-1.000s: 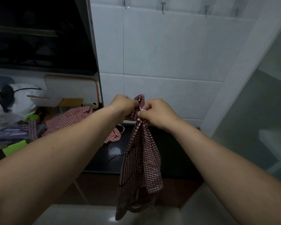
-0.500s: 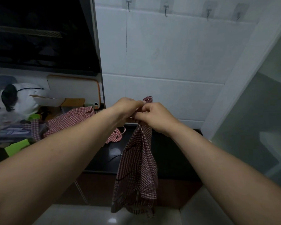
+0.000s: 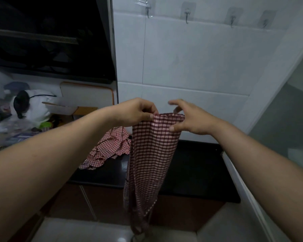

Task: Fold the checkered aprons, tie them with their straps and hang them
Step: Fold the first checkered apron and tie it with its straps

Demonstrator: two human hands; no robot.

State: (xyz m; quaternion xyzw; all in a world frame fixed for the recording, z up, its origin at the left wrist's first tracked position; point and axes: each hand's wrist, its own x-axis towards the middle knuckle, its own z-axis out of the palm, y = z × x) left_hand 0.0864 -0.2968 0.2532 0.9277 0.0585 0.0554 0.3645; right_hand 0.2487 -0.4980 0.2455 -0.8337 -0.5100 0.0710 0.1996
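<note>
A dark red checkered apron (image 3: 151,154) hangs down in front of me over the black counter, its top edge stretched flat between my hands. My left hand (image 3: 137,113) pinches the apron's top left corner. At the top right corner, my right hand (image 3: 189,119) has its thumb under the cloth while the fingers spread loosely above the edge. A second, lighter red checkered apron (image 3: 110,148) lies crumpled on the black counter (image 3: 196,166) behind. Several hooks (image 3: 187,13) are stuck to the white tiled wall above.
A dark range hood (image 3: 47,39) fills the upper left. Below it stand a white cutting board (image 3: 87,94), a white appliance (image 3: 33,106) and cluttered items. A white door frame (image 3: 273,81) and glass panel close off the right side.
My hands have moved apart, spreading the bunched top of the apron into a flat edge. My right hand's fingers have loosened and lifted. The view has tilted up slightly.
</note>
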